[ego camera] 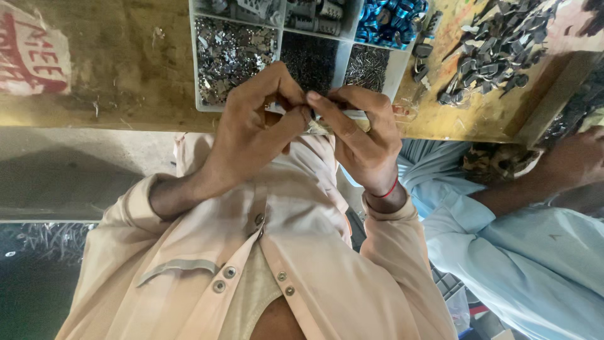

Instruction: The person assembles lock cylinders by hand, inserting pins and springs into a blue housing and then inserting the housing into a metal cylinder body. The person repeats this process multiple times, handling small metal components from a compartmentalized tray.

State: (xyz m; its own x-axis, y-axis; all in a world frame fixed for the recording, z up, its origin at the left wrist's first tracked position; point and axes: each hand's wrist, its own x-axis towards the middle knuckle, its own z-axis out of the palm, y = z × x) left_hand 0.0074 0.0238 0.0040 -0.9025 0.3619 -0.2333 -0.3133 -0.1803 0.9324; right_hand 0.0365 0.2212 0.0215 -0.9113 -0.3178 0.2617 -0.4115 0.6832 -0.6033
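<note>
Head view — left hand [248, 135] and right hand [362, 141] fingers pinch one small metal part [313, 117] together, steadying it above the compartment tray [196, 75].

From my feed I see a pale peach shirt [302, 252] with long sleeves, the cuffs pushed back so both forearms are bare. Its front placket carries round metal snap studs [224, 279], two on one edge and two smaller ones on the other, with one more higher up near the chest. A narrow grey strip [178, 267] of fabric runs across one side of the shirt front. The shirt hangs open at the lower part, showing a lighter cream undershirt [251, 302] beneath. A thin red thread band [389, 189] circles one wrist just behind the hands.
</note>
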